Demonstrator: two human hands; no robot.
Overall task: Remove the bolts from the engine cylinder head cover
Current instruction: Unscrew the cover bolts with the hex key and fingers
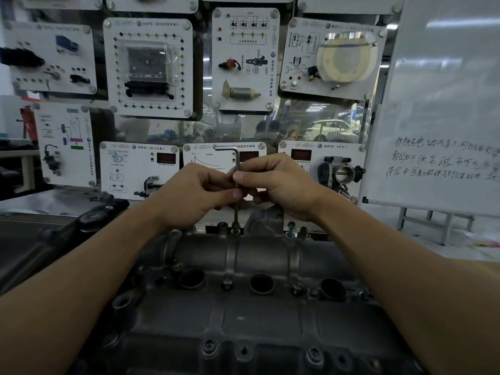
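The grey metal cylinder head cover (259, 255) fills the lower middle of the head view, with three round plug holes across it. An L-shaped hex key (237, 163) stands upright, its tip seated in a bolt (236, 230) at the cover's far edge. My left hand (193, 194) and my right hand (278, 182) both pinch the key's vertical shaft, fingertips meeting around it. Other bolts show on the cover: one (227, 281) between the holes, one (297, 287) further right, and a raised one (291, 228) at the far edge.
Behind the engine stands a display wall of white training panels (147, 67) with sensors and a throttle body (341, 173). A whiteboard (443, 109) with handwriting leans at the right. A black part (93, 219) lies on the bench at left.
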